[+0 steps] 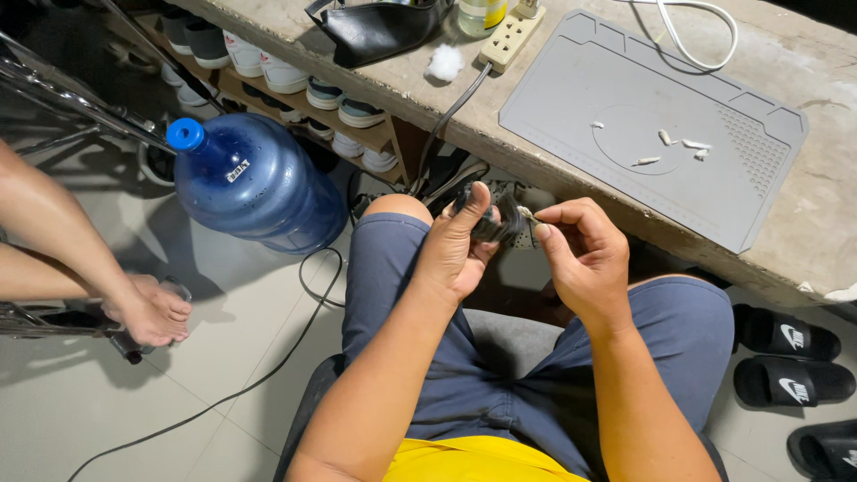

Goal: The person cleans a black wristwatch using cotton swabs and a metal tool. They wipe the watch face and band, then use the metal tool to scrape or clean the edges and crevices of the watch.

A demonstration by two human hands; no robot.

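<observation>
Concrete bench (803, 223) carries a grey mat (625, 89) with small white scraps (665, 138) on it. Over the lap, the left hand (455, 250) has its fingers clamped on a small dark part (491, 223). The right hand (580, 254) pinches a thin pin (528, 215) at its end. The work seems in the middle; what is left I cannot tell.

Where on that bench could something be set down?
The grey mat is bare left of the small white bits, near the power strip. Bare concrete lies right of it. The back edge, by the black bag, is crowded.
</observation>
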